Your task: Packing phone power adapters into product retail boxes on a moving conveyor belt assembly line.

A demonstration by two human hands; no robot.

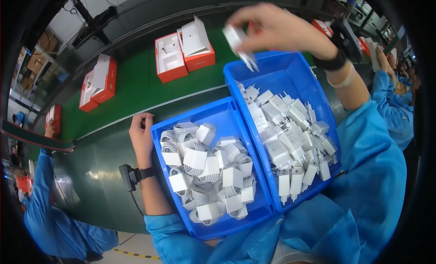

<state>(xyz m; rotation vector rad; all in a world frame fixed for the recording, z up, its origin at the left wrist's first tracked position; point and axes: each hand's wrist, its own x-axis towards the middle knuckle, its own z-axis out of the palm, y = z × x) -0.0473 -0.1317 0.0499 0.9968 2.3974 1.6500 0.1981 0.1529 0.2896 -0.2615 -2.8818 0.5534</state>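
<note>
The left hand (141, 127) has curled fingers; if holding something, I cannot tell. Beyond them, an open red-and-white box (175, 59) shows no charger; at their right lie coiled cables (195, 158). One plug charger (234, 37) is out, pinched by the right hand (270, 30)'s fingers; many remain in the blue bin (288, 73) below.

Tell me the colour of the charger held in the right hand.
White; the charger shows best in the head view, in the right hand.

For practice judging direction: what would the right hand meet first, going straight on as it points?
Probably the nearest open, red-and-white cardboard box leftward, though the right hand might pass above; depth is unclear.
</note>
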